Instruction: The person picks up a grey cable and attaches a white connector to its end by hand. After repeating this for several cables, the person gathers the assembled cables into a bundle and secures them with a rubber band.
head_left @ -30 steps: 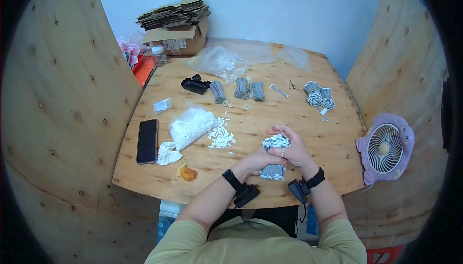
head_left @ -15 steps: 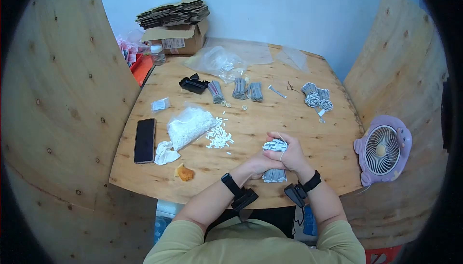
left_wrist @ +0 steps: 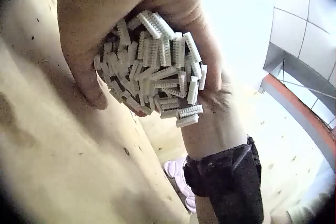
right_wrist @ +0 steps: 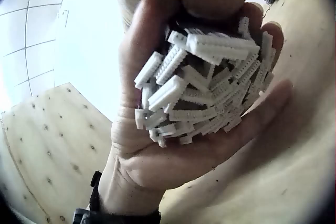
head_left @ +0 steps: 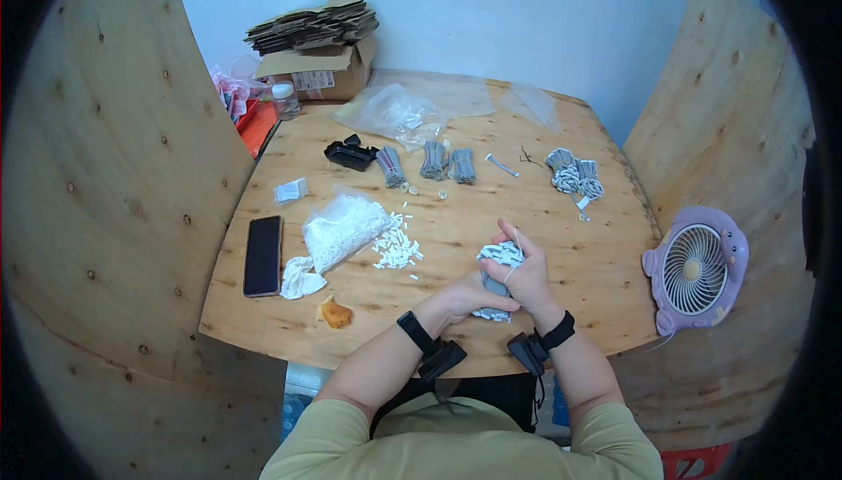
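A thick bundle of grey cables point(head_left: 495, 283) with white connectors on both ends is gripped in both hands above the table's near side. The left hand point(head_left: 467, 296) curls round its lower part, and the right hand point(head_left: 524, 276) round its upper part. A thin pale band loops by the right hand's fingers. In the left wrist view many white connectors point(left_wrist: 157, 71) fan out between the palm and fingers. White connectors point(right_wrist: 205, 87) crowd the right wrist view, ringed by the right hand point(right_wrist: 157, 166).
Left of the hands are loose white pieces point(head_left: 397, 250), a bag of white pieces point(head_left: 345, 230), a phone point(head_left: 263, 256) and an orange-brown item point(head_left: 335, 312). Tied cable bundles point(head_left: 433, 161) lie farther back; more point(head_left: 574, 175) are back right. A purple fan point(head_left: 697, 268) stands right.
The bundle has tilted and its lower end shows less below the left hand. The right hand's fingers have lifted a little at the top, and both hands still grip the bundle.
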A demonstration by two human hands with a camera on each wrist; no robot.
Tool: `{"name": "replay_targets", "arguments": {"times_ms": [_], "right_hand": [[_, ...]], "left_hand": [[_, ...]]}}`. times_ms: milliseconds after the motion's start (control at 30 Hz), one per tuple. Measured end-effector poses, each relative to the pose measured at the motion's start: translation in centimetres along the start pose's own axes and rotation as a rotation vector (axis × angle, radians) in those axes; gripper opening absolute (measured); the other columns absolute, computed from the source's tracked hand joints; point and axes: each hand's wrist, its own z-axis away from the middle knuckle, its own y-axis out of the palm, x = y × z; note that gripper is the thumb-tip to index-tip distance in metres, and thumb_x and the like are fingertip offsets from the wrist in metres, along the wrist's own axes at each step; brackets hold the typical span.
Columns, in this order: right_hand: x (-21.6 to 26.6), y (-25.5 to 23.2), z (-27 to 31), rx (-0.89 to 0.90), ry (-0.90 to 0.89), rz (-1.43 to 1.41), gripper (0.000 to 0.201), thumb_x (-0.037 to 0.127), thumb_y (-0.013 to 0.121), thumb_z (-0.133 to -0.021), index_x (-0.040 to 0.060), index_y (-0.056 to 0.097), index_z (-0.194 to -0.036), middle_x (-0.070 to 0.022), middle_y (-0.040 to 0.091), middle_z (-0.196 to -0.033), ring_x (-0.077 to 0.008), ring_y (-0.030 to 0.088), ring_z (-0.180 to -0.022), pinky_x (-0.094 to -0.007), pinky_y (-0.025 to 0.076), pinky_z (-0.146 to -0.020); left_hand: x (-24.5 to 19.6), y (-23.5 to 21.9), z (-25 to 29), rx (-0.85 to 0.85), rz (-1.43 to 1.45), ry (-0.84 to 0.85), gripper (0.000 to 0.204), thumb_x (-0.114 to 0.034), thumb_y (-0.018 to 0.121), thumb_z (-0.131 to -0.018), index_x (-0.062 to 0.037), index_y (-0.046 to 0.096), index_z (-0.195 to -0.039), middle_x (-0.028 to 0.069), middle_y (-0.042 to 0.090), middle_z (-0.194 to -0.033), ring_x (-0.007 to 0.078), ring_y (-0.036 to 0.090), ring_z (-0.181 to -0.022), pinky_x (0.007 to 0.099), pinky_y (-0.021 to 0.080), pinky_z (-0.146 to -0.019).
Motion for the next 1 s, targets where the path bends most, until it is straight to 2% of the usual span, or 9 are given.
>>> {"name": "replay_targets", "arguments": {"times_ms": [67,167,267,367,467,567,667,867,1000], "right_hand": [[-0.4,0.0,-0.1,0.007,-0.068,0.090,0.067,0.004,0.071,-0.062,-0.0030,0.041,-0.121,-0.0059,0.049,-0.100,-0.0104,0.052,-0.085,-0.0224,0.045,-0.072],[-0.3,-0.1,-0.5,0.026,-0.061,0.188,0.073,0.005,0.072,-0.061,-0.0024,0.036,-0.125,-0.0075,0.047,-0.105,-0.0110,0.052,-0.087,-0.0234,0.045,-0.073],[-0.2,-0.3,-0.8,0.060,-0.002,0.048,0.078,0.011,0.075,-0.059,-0.0034,0.035,-0.124,-0.0115,0.048,-0.107,-0.0160,0.050,-0.095,-0.0262,0.044,-0.079],[-0.3,-1.1,-1.3,0.177,-0.010,-0.218,0.077,0.014,0.073,-0.064,-0.0043,0.031,-0.126,-0.0134,0.047,-0.113,-0.0178,0.049,-0.100,-0.0269,0.042,-0.082],[-0.5,-2.7,-2.3,0.118,0.195,-0.504,0.074,0.019,0.071,-0.069,-0.0048,0.029,-0.126,-0.0146,0.045,-0.117,-0.0192,0.048,-0.104,-0.0274,0.041,-0.084],[-0.7,-2.9,-2.1,0.144,0.236,-0.673,0.074,0.025,0.069,-0.071,-0.0040,0.029,-0.126,-0.0137,0.047,-0.116,-0.0186,0.049,-0.101,-0.0279,0.042,-0.083],[-0.6,-2.4,-1.6,0.304,0.343,-0.703,0.075,0.026,0.070,-0.069,-0.0044,0.030,-0.124,-0.0134,0.047,-0.116,-0.0174,0.050,-0.100,-0.0281,0.043,-0.082],[0.3,-2.0,-1.8,0.354,0.314,-0.602,0.077,0.019,0.073,-0.067,-0.0044,0.029,-0.126,-0.0127,0.049,-0.116,-0.0164,0.052,-0.096,-0.0263,0.044,-0.080],[1.8,-3.9,-2.0,0.411,0.127,-0.247,0.073,0.018,0.073,-0.066,-0.0047,0.034,-0.124,-0.0124,0.051,-0.112,-0.0166,0.054,-0.092,-0.0283,0.044,-0.080]], "left_hand": [[0.4,-0.1,-0.2,-0.028,0.014,0.032,0.049,0.000,0.069,-0.065,-0.0051,0.046,-0.108,0.0052,0.056,-0.094,0.0143,0.057,-0.083,0.0273,0.049,-0.070],[0.6,0.0,-0.5,-0.073,0.061,0.060,0.044,0.003,0.066,-0.065,-0.0047,0.049,-0.104,0.0061,0.058,-0.090,0.0153,0.058,-0.080,0.0281,0.050,-0.068],[0.9,-0.3,-0.7,-0.115,0.132,0.047,0.040,0.004,0.064,-0.065,-0.0043,0.050,-0.102,0.0067,0.059,-0.087,0.0160,0.059,-0.077,0.0287,0.050,-0.067],[0.7,-0.8,-0.7,-0.141,0.223,0.031,0.037,0.003,0.063,-0.066,-0.0041,0.050,-0.100,0.0076,0.059,-0.084,0.0174,0.060,-0.076,0.0297,0.050,-0.067],[0.1,-0.6,-0.1,-0.140,0.317,0.059,0.037,0.003,0.062,-0.066,-0.0030,0.050,-0.100,0.0097,0.059,-0.086,0.0194,0.060,-0.076,0.0308,0.051,-0.067],[0.0,-0.8,-0.2,-0.088,0.394,0.101,0.035,0.003,0.062,-0.066,-0.0023,0.050,-0.099,0.0107,0.059,-0.083,0.0203,0.060,-0.077,0.0310,0.051,-0.067],[0.0,-0.7,-0.3,-0.025,0.417,0.091,0.034,0.003,0.062,-0.065,-0.0017,0.050,-0.097,0.0111,0.059,-0.083,0.0201,0.059,-0.076,0.0304,0.050,-0.066],[0.1,-1.4,-0.3,-0.004,0.271,0.041,0.037,0.003,0.062,-0.063,-0.0023,0.050,-0.097,0.0088,0.057,-0.080,0.0194,0.059,-0.075,0.0302,0.049,-0.065],[-0.4,-0.4,-0.2,-0.137,0.015,0.043,0.034,0.001,0.064,-0.060,-0.0030,0.052,-0.092,0.0065,0.057,-0.078,0.0178,0.059,-0.073,0.0283,0.049,-0.064]]}}
